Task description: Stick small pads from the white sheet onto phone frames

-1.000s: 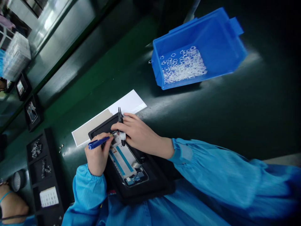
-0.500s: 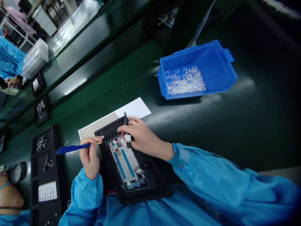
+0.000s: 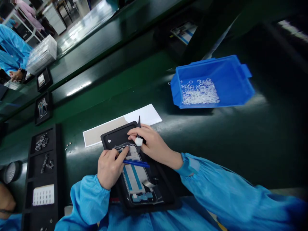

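A phone frame (image 3: 137, 178) lies in a black tray (image 3: 166, 199) in front of me. My left hand (image 3: 109, 166) is closed on a blue pen (image 3: 137, 163) that lies across the frame, its fingertips pressing at the frame's top edge. My right hand (image 3: 150, 144) rests on the tray's far end, closed on black tweezers (image 3: 139, 130) that stick up between its fingers; one finger wears a white cot.
A blue bin (image 3: 231, 80) with several small clear parts stands at the back right. A white-and-grey sheet (image 3: 149, 114) lies behind the tray. A black parts tray (image 3: 56, 166) sits at left. Another worker's arm (image 3: 7, 202) shows at the lower left; more trays lie on the belt behind.
My left hand swung the blue pen from pointing out left to lying across the phone frame, and its fingers came onto the frame's top edge. The view shifted down and right.
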Demonstrator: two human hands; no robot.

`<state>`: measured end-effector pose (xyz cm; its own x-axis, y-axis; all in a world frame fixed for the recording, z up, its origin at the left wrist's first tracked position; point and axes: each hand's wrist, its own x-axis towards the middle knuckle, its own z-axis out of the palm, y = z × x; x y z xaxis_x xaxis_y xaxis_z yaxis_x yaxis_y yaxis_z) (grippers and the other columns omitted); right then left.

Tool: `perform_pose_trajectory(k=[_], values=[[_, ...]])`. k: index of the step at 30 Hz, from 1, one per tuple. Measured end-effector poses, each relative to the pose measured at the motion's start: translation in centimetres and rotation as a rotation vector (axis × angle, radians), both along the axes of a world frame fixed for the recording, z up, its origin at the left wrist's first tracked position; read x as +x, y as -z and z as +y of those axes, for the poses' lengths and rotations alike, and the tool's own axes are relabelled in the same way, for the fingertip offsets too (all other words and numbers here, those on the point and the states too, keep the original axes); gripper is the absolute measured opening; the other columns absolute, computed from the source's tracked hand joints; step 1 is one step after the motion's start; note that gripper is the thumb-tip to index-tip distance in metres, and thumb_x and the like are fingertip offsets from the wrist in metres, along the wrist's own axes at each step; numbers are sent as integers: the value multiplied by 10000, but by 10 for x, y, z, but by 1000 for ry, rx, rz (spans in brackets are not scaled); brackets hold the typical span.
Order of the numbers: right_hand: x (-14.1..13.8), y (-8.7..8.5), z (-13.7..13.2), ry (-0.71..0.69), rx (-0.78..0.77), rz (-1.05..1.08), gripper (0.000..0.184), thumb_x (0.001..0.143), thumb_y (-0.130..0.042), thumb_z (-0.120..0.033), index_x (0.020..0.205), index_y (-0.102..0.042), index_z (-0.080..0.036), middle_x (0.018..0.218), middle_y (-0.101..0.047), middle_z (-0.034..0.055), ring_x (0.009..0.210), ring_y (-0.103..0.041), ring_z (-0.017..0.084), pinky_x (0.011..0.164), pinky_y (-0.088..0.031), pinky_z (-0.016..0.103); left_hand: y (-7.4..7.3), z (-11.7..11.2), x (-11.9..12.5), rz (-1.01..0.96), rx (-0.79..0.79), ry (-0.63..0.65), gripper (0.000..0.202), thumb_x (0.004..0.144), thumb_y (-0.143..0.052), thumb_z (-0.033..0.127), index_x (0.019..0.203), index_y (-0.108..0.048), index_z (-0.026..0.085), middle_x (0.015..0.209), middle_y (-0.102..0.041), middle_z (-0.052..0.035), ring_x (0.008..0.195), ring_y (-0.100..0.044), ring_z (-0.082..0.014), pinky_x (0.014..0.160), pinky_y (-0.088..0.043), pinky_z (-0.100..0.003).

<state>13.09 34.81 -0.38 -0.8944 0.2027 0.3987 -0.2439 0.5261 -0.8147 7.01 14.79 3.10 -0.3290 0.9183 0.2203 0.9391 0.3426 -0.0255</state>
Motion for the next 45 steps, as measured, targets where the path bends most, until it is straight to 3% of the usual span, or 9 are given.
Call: perform_pose_trajectory(k=[4,8,11,15,20,28,31,34,45], values=[[3,-6,1,30,-96,-2,240,948,-417,-139,1094,-588,-223,803,-703,13,827,-653,211,919,-474,425,-2,4,1,22,-94,-12,322,938,-512,141,1244,-597,195,727,-547,1,621,-545,-163,617,-427,-323],[4,-4,5,230,-296,-21,319,1024,-420,-401,1198,-624,-227,834,-670,36,735,-636,194,773,-524,362,-7,7,3,-19,-157,-15,322,897,-586,137,1215,-601,182,770,-590,-2,625,-576,-166,601,-444,-333],[-2,3,14,343,-430,-57,431,1009,-409,-543,1177,-638,-219,806,-643,40,775,-644,201,749,-536,348,-11,9,0,-31,-87,-1,292,870,-572,100,1137,-643,195,751,-606,7,577,-570,-156,558,-446,-314],[-19,8,28,277,-523,-101,461,933,-505,-626,1052,-629,-198,766,-641,29,695,-647,192,659,-551,331,-12,18,-19,-3,123,-23,309,895,-504,103,1142,-653,213,746,-649,12,571,-591,-142,535,-442,-280],[-50,9,34,254,-500,-130,462,841,-585,-636,951,-641,-190,696,-636,26,718,-667,215,688,-555,348,-3,44,-58,59,148,-152,220,947,-573,317,1111,-666,202,1042,-726,-47,642,-656,-166,569,-474,-293],[-76,14,34,425,-467,-80,475,837,-557,-626,961,-629,-173,814,-698,83,722,-667,219,683,-542,349,3,51,-52,-119,-111,-175,266,976,-515,401,929,-711,228,843,-715,-22,621,-679,-182,570,-486,-290],[-73,11,32,425,-464,-80,534,812,-556,-695,915,-646,-180,744,-688,66,678,-669,217,648,-546,332,-4,56,-53,-196,-209,-263,318,994,-455,439,1091,-701,263,1135,-702,-45,774,-717,-198,633,-540,-299],[-69,8,33,409,-481,-109,587,769,-570,-751,864,-653,-178,697,-681,62,585,-657,206,544,-547,308,-7,65,-60,-212,-280,-277,425,964,-503,483,1358,-553,333,1467,-513,-43,933,-715,-248,725,-591,-363],[-66,5,39,410,-413,-248,303,735,-681,-497,753,-558,-221,653,-702,41,602,-697,240,535,-536,305,-3,71,-62,-230,-348,-264,448,948,-518,503,1373,-537,362,1531,-436,8,929,-722,-293,732,-625,-440]])
